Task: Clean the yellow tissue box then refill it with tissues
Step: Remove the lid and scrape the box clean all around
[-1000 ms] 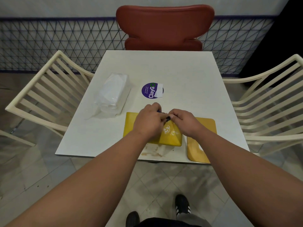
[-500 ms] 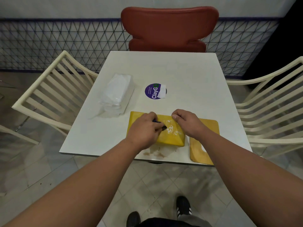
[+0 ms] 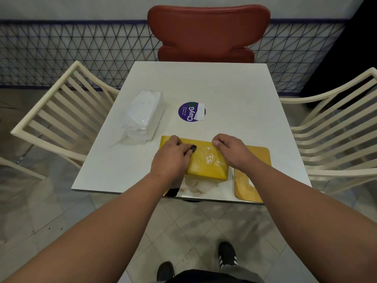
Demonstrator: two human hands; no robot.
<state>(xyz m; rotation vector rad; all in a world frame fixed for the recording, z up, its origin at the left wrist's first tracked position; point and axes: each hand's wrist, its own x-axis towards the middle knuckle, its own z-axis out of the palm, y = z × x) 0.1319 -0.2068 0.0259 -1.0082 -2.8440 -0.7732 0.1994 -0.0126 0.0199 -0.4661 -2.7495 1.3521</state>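
At the near edge of the white, matte square worktop (image 3: 234, 94) lies the yellow tissue box (image 3: 206, 160), a smooth, glossy plastic block with bevelled edges and whitish smears across its upper face. The left hand (image 3: 170, 160) rests on the box's left half, fingers curled round a small dark object (image 3: 192, 148) pressed to the yellow surface; what the object is cannot be told. The right hand (image 3: 231, 151) grips the box's right end, fingers bent over its far edge. Just right of the box, partly under the right forearm, lies a flat yellow panel (image 3: 263, 160) with rounded corners. Beyond the box's left end sits a soft pack of white tissues (image 3: 143, 116) in crinkled clear wrap. Straight beyond the box is a round purple sticker (image 3: 190, 111) reading "ClayGo". On the near side of the box the worktop shows brownish stains (image 3: 193, 185). A red moulded chair (image 3: 208, 31) faces the box from the far side.
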